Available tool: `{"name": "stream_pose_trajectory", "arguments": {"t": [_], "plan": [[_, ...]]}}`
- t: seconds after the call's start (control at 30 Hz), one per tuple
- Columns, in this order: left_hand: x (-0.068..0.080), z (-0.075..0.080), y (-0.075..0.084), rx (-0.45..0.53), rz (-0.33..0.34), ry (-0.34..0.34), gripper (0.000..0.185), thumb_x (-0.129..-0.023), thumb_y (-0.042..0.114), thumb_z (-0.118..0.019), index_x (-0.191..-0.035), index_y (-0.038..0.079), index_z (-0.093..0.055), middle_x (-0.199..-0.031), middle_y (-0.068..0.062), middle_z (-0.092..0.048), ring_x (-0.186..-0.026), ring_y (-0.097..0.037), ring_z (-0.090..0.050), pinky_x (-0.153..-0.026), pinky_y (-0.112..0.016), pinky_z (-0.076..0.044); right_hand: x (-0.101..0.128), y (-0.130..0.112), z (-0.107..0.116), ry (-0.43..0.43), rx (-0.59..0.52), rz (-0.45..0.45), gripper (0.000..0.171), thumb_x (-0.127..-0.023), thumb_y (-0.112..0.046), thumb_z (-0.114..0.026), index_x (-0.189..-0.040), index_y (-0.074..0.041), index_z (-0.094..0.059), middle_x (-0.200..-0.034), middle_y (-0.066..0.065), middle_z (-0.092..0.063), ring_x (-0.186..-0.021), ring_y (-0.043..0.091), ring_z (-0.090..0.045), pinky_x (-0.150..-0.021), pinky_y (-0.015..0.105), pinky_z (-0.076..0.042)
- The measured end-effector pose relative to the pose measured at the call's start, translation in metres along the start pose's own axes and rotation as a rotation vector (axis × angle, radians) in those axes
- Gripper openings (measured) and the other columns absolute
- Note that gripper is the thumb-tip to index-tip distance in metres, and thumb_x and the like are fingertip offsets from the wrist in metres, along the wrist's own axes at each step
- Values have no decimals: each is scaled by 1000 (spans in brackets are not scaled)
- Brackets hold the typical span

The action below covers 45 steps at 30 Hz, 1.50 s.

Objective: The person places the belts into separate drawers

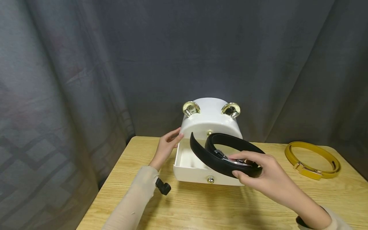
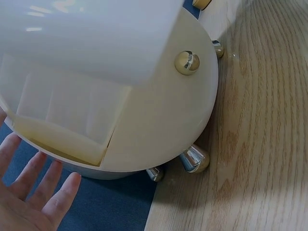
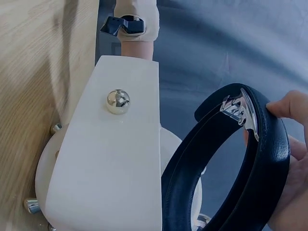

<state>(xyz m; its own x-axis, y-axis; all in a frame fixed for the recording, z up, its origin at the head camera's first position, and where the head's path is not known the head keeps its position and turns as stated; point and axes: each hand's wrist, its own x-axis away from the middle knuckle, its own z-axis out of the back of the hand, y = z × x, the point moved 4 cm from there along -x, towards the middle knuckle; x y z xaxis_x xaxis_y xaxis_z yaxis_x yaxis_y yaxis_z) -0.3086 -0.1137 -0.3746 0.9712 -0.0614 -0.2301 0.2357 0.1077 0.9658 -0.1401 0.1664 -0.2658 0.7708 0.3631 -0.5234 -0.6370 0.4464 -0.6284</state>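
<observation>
A coiled black belt (image 1: 221, 163) with a silver buckle (image 3: 239, 111) hangs over the pulled-out upper drawer of a white cabinet (image 1: 211, 107). My right hand (image 1: 267, 175) pinches the belt near the buckle, thumb on the outside and fingers on the inner side. The open drawer (image 1: 191, 174) has a round metal knob (image 1: 210, 180), and its inside is partly hidden by the belt. At the cabinet's left side rests my left hand (image 1: 166, 145). Its fingers (image 2: 48, 183) are spread and nearly straight along the rounded wall in the left wrist view.
A coiled yellow belt (image 1: 313, 174) lies on the wooden table (image 1: 345, 195) to the right. The cabinet has two gold ears (image 1: 191, 108) on top and short metal feet (image 2: 195, 159). Grey curtains (image 1: 230, 57) hang behind the table and at the left.
</observation>
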Motion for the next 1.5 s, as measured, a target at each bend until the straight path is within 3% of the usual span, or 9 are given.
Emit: {"name": "stream_pose_trajectory", "arguments": {"t": [0.37, 0.73, 0.9, 1.03, 1.17, 1.33, 1.5], "plan": [[-1, 1, -1, -2, -19, 20, 43, -95, 30, -69, -135, 17, -63, -132, -5, -63, -114, -23, -63, -90, -50, -54, -11, -3, -9, -25, -18, 76, 41, -79, 5, -78, -112, -20, -72, -103, -5, -70, -80, 10, -61, -60, 23, -53], [0, 2, 0, 0, -21, 37, 41, -96, 21, -68, -135, 11, -63, -132, -10, -63, -114, -25, -63, -89, -52, -54, -16, -8, -15, -60, -57, 106, 40, -80, 4, -78, -112, -19, -72, -106, -5, -71, -81, 10, -62, -61, 23, -54], [0, 2, 0, 1, -20, 41, 42, -95, 21, -69, -135, 11, -63, -131, -10, -64, -112, -24, -64, -81, -35, -58, -17, -10, -18, -99, -88, 118, 37, -81, 2, -78, -112, -18, -72, -106, -5, -71, -81, 10, -62, -62, 23, -54], [0, 2, 0, 5, -13, 36, 41, -95, 24, -70, -134, 14, -64, -130, -7, -64, -113, -23, -64, -80, -29, -56, -19, -8, -20, -135, -103, 97, 34, -84, -1, -77, -111, -20, -72, -104, -6, -70, -82, 11, -62, -64, 24, -54], [0, 2, 0, -13, -12, 33, 42, -94, 28, -71, -134, 17, -65, -132, -2, -63, -115, -22, -63, -87, -32, -54, -22, -1, -23, -182, -103, 63, 31, -86, -4, -76, -111, -21, -72, -105, -6, -70, -84, 11, -62, -67, 25, -54], [1, 1, -1, -19, -10, 32, 42, -94, 28, -70, -134, 18, -64, -133, -2, -63, -113, -22, -64, -83, -34, -56, -26, 12, -26, -235, -113, 20, 27, -88, -7, -74, -112, -20, -72, -101, -5, -70, -80, 11, -61, -66, 26, -53], [1, 1, 0, -11, -13, 36, 41, -95, 25, -69, -135, 15, -64, -131, -5, -64, -112, -22, -64, -86, -44, -56, -31, 26, -27, -255, -117, -24, 27, -89, -7, -74, -113, -18, -71, -98, -5, -69, -80, 11, -62, -68, 26, -53]]}}
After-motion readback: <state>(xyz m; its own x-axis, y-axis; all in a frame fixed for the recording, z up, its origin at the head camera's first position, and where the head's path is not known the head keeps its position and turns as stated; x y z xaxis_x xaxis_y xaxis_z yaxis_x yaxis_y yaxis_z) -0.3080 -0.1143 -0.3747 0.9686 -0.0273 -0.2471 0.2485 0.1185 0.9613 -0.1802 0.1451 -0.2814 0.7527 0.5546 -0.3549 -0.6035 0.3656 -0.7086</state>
